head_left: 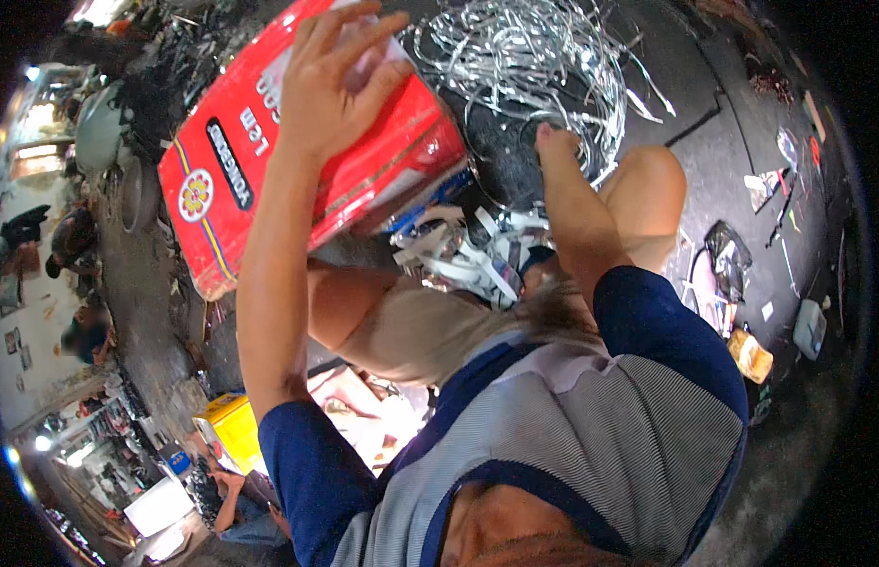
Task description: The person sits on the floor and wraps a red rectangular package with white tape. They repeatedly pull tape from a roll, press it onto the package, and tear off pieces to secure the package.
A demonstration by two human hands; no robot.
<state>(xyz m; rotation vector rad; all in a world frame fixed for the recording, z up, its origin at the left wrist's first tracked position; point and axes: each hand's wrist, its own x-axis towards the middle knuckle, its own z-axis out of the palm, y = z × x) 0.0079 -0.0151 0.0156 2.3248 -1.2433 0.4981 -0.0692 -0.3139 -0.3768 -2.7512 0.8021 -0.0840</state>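
- Red box (392, 132) sits in front of the person, toward the left, with its printed top tilted across the view.
- The left hand (340, 90) reaches over the box's top; its fingers are spread wide, the thumb standing away from the others. Whether they press on the surface or grip something there, one cannot tell.
- The right hand (558, 144) is at the near edge of a tangled heap of shiny silver strips (529, 52), to the right of the box. Its fingers are curled in narrowly; whether a strip is pinched between them cannot be made out.
- The heap lies loosely on the dark floor (694, 57), some strands straying to the right.
- White strips (482, 260) lie bunched between the person's bent legs.
- Well off to the right are a black plastic bag (729, 248), a yellowish block (749, 355) and a pale container (810, 329).
- At the lower left stands a yellow box (233, 433), with another person (246, 520) near it.
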